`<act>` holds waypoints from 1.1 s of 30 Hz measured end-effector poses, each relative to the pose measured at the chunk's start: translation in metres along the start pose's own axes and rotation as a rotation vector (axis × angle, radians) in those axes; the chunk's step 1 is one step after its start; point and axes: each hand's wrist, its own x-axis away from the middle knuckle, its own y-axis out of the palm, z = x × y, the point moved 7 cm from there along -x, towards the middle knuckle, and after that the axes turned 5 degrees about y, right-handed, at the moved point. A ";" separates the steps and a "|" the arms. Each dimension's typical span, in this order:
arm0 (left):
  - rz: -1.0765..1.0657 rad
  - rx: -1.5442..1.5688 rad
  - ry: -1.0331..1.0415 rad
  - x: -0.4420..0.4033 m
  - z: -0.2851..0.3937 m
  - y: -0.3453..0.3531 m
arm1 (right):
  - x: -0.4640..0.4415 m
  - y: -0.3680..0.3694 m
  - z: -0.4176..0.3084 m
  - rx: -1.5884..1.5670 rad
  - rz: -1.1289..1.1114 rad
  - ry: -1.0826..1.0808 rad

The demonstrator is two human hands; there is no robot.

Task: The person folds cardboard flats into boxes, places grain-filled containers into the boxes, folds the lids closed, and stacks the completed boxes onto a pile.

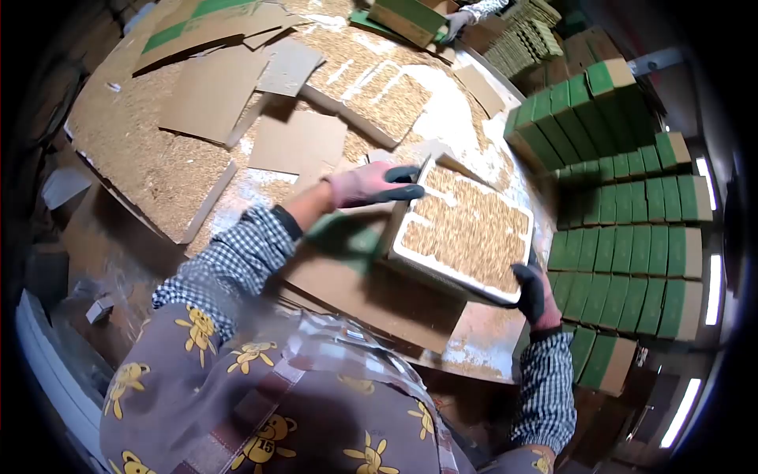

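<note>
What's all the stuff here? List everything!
Table: one, whitish where bare, middle
Filled tray: one, white-rimmed tan, centre
Cardboard pieces: several, mostly brown, on table
Flakes: uncountable, tan, across table
Stacked boxes: many, green and brown, right
Bumpy stack: one, pale yellowish, top right
Light strips: three, white, far right
Box: one, green-brown, top
Co-worker's hand: one, grey glove, top
Clutter: unclear count, mixed, lower left
Garment: one, purplish with yellow bears, bottom
Sleeves: two, checked black-white, either side
Left hand: one, pink-dark glove, tray's upper left
Right hand: one, pink-dark glove, tray's lower right
</note>
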 end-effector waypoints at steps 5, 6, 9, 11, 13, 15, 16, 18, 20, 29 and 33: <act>-0.185 -1.546 -0.530 0.054 -0.060 -0.162 | 0.038 0.011 0.030 0.329 0.050 0.230; -0.132 -1.403 -0.586 0.068 -0.100 -0.200 | 0.050 0.016 0.035 0.340 0.087 0.306; -0.306 -1.513 -0.592 0.079 -0.135 -0.241 | 0.041 0.002 0.054 0.453 0.144 0.143; -0.439 -1.531 -0.673 0.074 -0.099 -0.221 | 0.039 0.004 0.042 0.861 0.286 0.095; -0.469 -1.611 -0.638 0.071 -0.102 -0.220 | 0.039 0.008 0.036 0.820 0.301 0.075; -0.614 -1.695 -0.485 0.060 -0.111 -0.210 | 0.022 0.004 0.040 1.138 0.331 0.134; -0.480 -1.807 -0.385 0.064 -0.130 -0.212 | 0.012 0.006 0.040 1.279 0.339 0.212; -0.356 -1.742 -0.393 0.065 -0.096 -0.193 | 0.011 0.016 0.029 1.400 0.294 0.040; -0.134 -1.661 -0.223 0.057 -0.044 -0.173 | 0.020 0.021 0.031 1.511 0.267 -0.125; 0.222 -1.628 0.728 0.041 0.205 0.144 | 0.056 0.003 0.005 0.439 0.489 -0.868; -0.628 -1.610 0.298 0.021 0.076 0.216 | 0.032 -0.009 0.061 -0.034 0.399 -0.593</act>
